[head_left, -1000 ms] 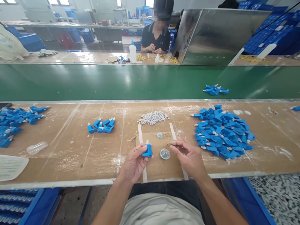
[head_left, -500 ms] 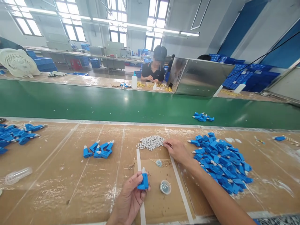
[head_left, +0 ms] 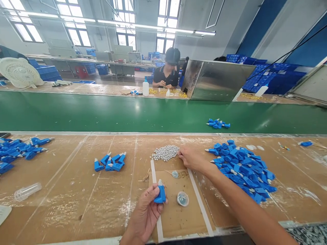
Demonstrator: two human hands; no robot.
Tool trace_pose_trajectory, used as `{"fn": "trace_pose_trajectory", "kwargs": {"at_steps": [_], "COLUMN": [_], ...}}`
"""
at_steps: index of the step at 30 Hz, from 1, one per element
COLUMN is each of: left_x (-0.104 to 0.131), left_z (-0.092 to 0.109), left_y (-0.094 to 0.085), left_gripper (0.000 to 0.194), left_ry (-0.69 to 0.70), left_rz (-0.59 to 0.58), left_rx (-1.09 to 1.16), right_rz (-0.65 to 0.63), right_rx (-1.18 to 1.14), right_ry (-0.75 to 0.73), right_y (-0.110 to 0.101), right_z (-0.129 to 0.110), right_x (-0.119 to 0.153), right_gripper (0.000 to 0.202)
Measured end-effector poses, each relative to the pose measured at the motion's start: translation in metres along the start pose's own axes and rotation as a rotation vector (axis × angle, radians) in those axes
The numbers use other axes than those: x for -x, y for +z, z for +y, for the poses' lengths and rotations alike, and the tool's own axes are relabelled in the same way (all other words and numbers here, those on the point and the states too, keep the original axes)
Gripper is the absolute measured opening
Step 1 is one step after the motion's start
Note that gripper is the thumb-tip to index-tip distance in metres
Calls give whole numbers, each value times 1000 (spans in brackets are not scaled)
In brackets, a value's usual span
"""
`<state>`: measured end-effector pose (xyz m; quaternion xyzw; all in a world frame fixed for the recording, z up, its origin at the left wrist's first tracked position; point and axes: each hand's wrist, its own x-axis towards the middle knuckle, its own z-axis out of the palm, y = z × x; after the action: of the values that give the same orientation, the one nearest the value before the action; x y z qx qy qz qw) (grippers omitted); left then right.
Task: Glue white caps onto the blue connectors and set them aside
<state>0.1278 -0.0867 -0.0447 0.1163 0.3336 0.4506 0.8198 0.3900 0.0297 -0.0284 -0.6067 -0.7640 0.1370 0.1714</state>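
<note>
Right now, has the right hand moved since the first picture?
Yes, the right hand has gone forward, from beside the cup to the edge of the grey pile.

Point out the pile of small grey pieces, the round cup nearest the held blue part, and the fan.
Grey pieces (head_left: 165, 153): head view, middle of the pile.
Round cup (head_left: 187, 200): head view, right rim.
Fan (head_left: 20, 72): head view, front grille.

A factory assembly workshop, by the look of it. A long green conveyor belt runs from nine to three o'clock beyond a cardboard-covered workbench. Like parts lie in batches: a pile of blue plastic parts at four o'clock, small grey pieces at six. A seated worker faces in from twelve; blue crates stack up at two.
</note>
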Motion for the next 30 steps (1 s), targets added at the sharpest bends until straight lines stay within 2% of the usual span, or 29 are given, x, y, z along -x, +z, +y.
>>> {"fn": "trace_pose_trajectory", "kwargs": {"at_steps": [4, 6, 8, 11, 13, 18, 26, 30], "left_x": [2, 2, 3, 5, 6, 11, 12, 11], "left_z": [3, 4, 5, 6, 6, 3, -3, -2], "left_y": [6, 15, 27, 47, 59, 74, 77, 76], "left_gripper": [26, 26, 27, 27, 27, 31, 36, 35], "left_ry": [12, 17, 14, 12, 21, 7, -3, -16], "left_rz": [0, -22, -53, -116, -165, -210, -183, -184], "left_rx": [34, 39, 23, -37, -79, -133, -207, -217], "right_rz": [27, 26, 39, 57, 37, 43, 102, 170], "right_rx": [-371, -523, -768, -1270, -1473, -1559, -1466, -1409], "right_ry": [12, 21, 61, 175, 238, 308, 278, 227], "right_y": [-11, -15, -17, -21, -25, -33, -35, -32], "right_z": [-9, -19, -34, -59, -73, -87, -89, -89], "right_x": [27, 46, 66, 91, 104, 120, 126, 132], "right_gripper": [17, 28, 34, 29, 25, 22, 16, 16]}}
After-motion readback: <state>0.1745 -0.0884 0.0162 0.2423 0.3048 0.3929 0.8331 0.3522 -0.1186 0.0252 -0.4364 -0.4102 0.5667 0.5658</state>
